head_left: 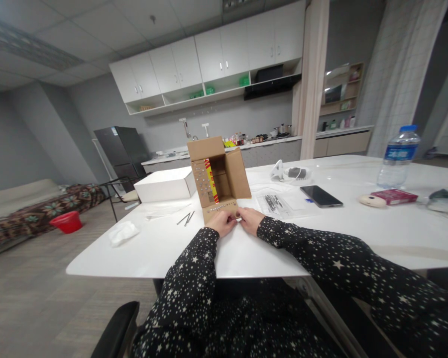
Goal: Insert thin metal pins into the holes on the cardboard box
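Observation:
An open cardboard box (pixel 239 174) stands on the white table before me, its flaps spread outward. Small shiny bead-like dots cover its left flap, and a row of them runs along the front flap (pixel 211 215). A red and yellow tape strip (pixel 211 181) crosses the left side. My left hand (pixel 223 223) is closed at the front flap, fingers curled around its near edge. Beside it, my right hand (pixel 250 220) touches the right end of that flap, with thumb and fingers pinched together. Whatever lies between those fingertips is too small to make out.
Left of the box are a white box (pixel 164 186), two nail-like metal rods (pixel 188 219) and a crumpled tissue (pixel 123 232). To the right lie a clear plastic bag (pixel 272 204), a phone (pixel 321 196), a maroon box (pixel 394 196) and a water bottle (pixel 397 159).

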